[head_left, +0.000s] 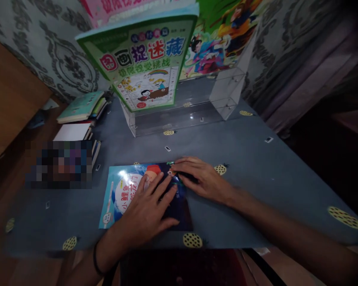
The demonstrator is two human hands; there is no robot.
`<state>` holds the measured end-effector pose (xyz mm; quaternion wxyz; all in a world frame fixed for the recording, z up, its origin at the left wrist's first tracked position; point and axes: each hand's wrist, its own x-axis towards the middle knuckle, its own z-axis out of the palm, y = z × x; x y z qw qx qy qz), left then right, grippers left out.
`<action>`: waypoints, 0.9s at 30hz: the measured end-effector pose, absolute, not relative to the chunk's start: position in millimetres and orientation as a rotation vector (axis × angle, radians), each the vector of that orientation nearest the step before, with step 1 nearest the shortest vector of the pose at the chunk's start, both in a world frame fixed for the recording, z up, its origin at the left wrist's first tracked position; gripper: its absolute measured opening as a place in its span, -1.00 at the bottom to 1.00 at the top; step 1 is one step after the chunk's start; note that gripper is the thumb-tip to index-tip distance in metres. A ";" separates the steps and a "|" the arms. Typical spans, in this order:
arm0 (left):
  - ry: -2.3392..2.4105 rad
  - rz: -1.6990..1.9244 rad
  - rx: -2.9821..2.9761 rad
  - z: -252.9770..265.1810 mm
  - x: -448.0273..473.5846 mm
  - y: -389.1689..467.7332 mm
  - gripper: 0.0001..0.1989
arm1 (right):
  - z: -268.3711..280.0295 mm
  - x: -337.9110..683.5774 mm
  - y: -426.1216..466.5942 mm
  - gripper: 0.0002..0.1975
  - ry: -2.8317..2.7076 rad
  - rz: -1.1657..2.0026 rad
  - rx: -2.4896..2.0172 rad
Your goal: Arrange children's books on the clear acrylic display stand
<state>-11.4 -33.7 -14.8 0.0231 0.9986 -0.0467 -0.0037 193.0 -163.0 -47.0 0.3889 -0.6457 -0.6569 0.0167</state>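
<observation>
A thin picture book (113, 178) with a blue, glossy cover and Chinese lettering lies flat on the table. My left hand (150, 206) rests on its cover with the fingers spread, covering part of the title and picture. At the book's upper right edge lies my right hand (199, 176), its fingers stretched over the dark end of the cover and the thumb apart from them. Neither hand grips anything that I can see. The underside of the right fingers is partly hidden.
Behind the book stands a clear acrylic rack (226, 93). A green-bordered book (149, 63), a pink book (113, 8) and another illustrated book (214, 47) stand at it. Stacked books (80, 105) lie at the left. The grey tablecloth (244, 147) has a pineapple print.
</observation>
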 end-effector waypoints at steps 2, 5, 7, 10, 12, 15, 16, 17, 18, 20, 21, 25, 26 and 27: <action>-0.162 -0.028 3.088 -11.2 -24.1 -31.7 -0.25 | -48.7 192.8 -162.9 -0.69 -1.678 0.026 -1.631; -0.176 -0.059 3.112 -7.2 -39.2 -29.3 -0.19 | -50.3 192.1 -163.2 -0.70 -1.677 -0.006 -1.646; -0.159 -0.064 3.153 -7.3 -45.8 -28.9 -0.21 | -49.8 191.3 -163.6 -0.70 -1.692 -0.012 -1.673; -0.121 -0.036 3.206 -10.5 -51.6 -29.5 -0.27 | -47.1 189.3 -164.0 -0.70 -1.733 -0.014 -1.711; -0.123 -0.018 3.208 -12.6 -53.4 -29.5 -0.28 | -45.0 187.5 -164.0 -0.72 -1.765 -0.029 -1.727; -0.128 0.001 3.163 -14.6 -54.2 -26.6 -0.27 | -43.2 185.1 -164.3 -0.74 -1.813 -0.067 -1.732; -0.116 0.007 3.143 -15.0 -53.9 -24.3 -0.27 | -43.0 184.6 -164.4 -0.74 -1.826 -0.077 -1.732; -0.096 0.015 3.128 -15.5 -53.4 -21.3 -0.28 | -43.1 184.4 -164.5 -0.74 -1.838 -0.085 -1.735; -0.061 0.025 3.120 -16.0 -52.6 -17.4 -0.31 | -43.3 184.5 -164.5 -0.75 -1.848 -0.095 -1.735; 0.065 0.059 3.130 -16.9 -51.1 -7.4 -0.38 | -44.3 185.0 -164.4 -0.76 -1.862 -0.117 -1.742; 0.168 0.081 3.142 -17.3 -50.6 -1.7 -0.42 | -45.0 185.5 -164.1 -0.77 -1.868 -0.130 -1.744; 0.688 0.126 3.156 -18.2 -52.8 18.9 -0.50 | -49.1 187.0 -162.8 -0.78 -1.892 -0.186 -1.708; 0.778 0.126 3.148 -18.3 -54.2 22.1 -0.50 | -50.2 187.2 -162.5 -0.78 -1.888 -0.199 -1.698; 0.835 0.125 3.139 -18.3 -55.5 24.5 -0.48 | -51.3 187.4 -162.1 -0.78 -1.882 -0.209 -1.692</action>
